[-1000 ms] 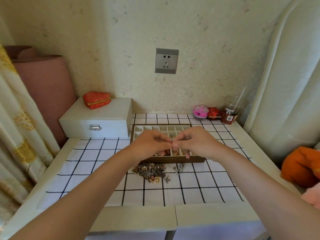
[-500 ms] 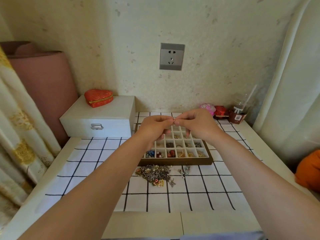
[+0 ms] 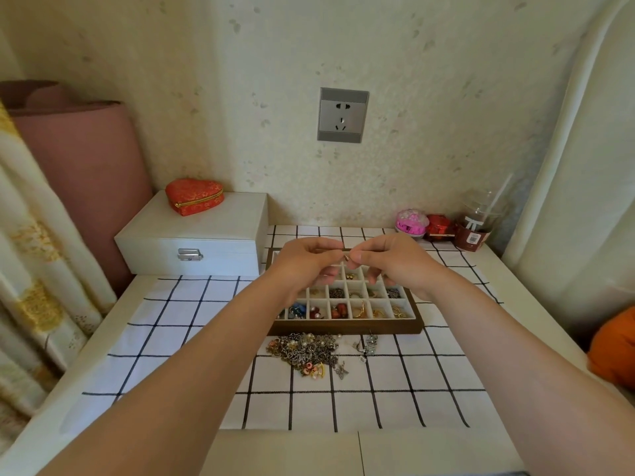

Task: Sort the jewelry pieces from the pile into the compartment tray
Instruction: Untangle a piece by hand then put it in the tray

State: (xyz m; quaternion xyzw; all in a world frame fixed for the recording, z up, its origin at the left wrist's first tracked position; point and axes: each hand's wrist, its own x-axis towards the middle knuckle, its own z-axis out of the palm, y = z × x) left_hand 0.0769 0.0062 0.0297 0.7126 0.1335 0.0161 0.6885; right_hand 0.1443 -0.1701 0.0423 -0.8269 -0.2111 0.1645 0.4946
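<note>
A wooden compartment tray with white cells sits on the checked cloth; beads, rings and earrings lie in its front cells. A pile of jewelry lies just in front of the tray, with a few silver pieces to its right. Both hands are raised above the tray's back half, fingertips meeting. My left hand and my right hand pinch a small metallic jewelry piece between them. The tray's back cells are hidden behind my hands.
A white box with a red heart-shaped pouch stands at the back left. A pink ball, a red item and a plastic cup stand at the back right. An orange object lies off the right edge.
My hands, still together on the small piece, have risen from low over the tray's front to above its back half. The front cells now show.
</note>
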